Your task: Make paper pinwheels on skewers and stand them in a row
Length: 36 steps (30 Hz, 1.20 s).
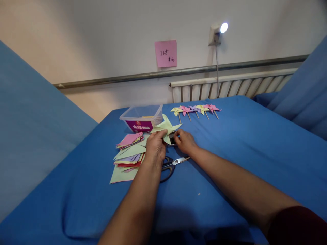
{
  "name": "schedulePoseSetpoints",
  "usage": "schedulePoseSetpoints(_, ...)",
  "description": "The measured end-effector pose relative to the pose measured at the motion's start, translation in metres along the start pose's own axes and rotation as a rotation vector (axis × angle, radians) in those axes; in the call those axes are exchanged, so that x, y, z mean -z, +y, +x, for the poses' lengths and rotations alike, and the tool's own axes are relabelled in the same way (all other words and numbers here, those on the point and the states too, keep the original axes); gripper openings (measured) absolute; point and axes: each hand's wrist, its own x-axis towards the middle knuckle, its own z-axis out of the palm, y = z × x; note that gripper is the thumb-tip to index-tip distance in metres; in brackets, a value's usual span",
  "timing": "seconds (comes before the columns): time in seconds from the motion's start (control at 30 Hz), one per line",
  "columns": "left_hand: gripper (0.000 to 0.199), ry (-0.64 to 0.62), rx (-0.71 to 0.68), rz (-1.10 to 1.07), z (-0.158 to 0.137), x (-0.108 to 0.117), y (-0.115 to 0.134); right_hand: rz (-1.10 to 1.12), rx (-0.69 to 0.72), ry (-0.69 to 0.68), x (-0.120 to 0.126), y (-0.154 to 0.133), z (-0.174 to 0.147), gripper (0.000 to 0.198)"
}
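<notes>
My left hand [156, 145] pinches a pale green paper pinwheel [167, 126] near its centre, thumb on top. Just to the right, my right hand [185, 141] has its fingers together over a small container [172, 140] with dark contents, partly hidden behind the pinwheel. Whatever those fingertips hold is too small to make out. Below both hands lies a pair of scissors [175, 162] with dark handles, blades pointing right; my left wrist is beside the handles. Stacks of coloured paper [130, 153] lie left of my left hand.
Behind my left hand stands a clear plastic box [141, 112] with a purple label and sticks inside. Finished pinwheels on sticks [195, 109] lie in a row at the back. A radiator [230, 85] and a metal rail [178, 70] run along the wall. Blue curtains hang on both sides.
</notes>
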Motion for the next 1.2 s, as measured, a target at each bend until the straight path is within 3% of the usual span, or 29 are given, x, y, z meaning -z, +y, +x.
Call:
schedulePoseSetpoints(0.33,0.026,0.035,0.022,0.023,0.003,0.002,-0.001,0.197,-0.078,0.000,-0.006,0.003,0.000,0.006)
schedulePoseSetpoints(0.47,0.024,0.027,0.005,0.037,0.001,0.001,-0.001,0.237,-0.081,0.028,-0.004,0.004,-0.001,0.015)
schedulePoseSetpoints(0.6,0.023,-0.006,0.007,0.063,-0.003,-0.001,-0.003,0.049,-0.002,0.039,0.017,0.017,-0.007,0.019)
schedulePoseSetpoints(0.87,0.022,-0.048,0.070,0.154,-0.010,-0.005,-0.011,-0.451,0.112,-0.189,0.055,0.048,-0.034,0.028)
schedulePoseSetpoints(1.0,0.022,-0.036,0.068,0.164,-0.010,-0.005,-0.011,-0.501,0.184,-0.233,0.059,0.045,-0.038,0.028)
schedulePoseSetpoints(1.2,0.023,-0.053,0.061,0.167,-0.010,-0.005,-0.015,-0.392,0.168,-0.272,0.064,0.051,-0.036,0.022)
